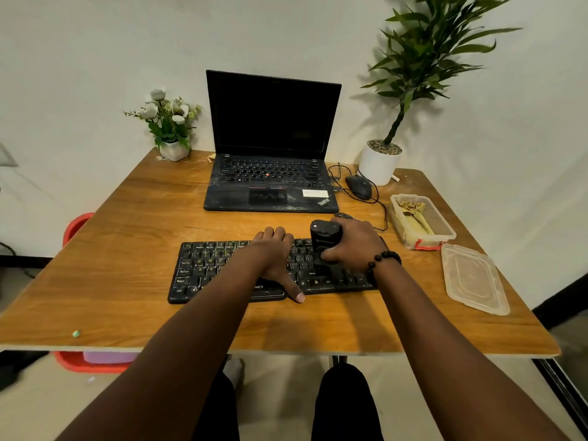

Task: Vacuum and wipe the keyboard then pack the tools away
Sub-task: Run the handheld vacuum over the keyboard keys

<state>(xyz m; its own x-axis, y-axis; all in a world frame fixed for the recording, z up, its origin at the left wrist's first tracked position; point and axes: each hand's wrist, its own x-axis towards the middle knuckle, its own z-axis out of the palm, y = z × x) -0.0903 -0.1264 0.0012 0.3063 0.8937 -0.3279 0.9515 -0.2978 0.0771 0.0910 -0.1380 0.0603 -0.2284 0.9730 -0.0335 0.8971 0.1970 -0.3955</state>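
Observation:
A black keyboard (206, 268) lies flat near the front of the wooden table (127, 218). My left hand (273, 256) rests across its middle, fingers curled over the far edge and thumb at the near edge. My right hand (353, 246) grips a small black handheld vacuum (324, 237), held upright with its nozzle down on the keys at the keyboard's right part. A clear plastic box (442, 237) at the right holds a folded yellowish cloth (416, 218). Its lid (474, 278) lies on the table just in front of it.
An open black laptop (270, 173) stands behind the keyboard, with a wired mouse (359, 186) to its right. A white flower pot (173, 149) sits at the back left, a tall potted plant (380, 163) at the back right. A red bin (76, 227) stands beside the table.

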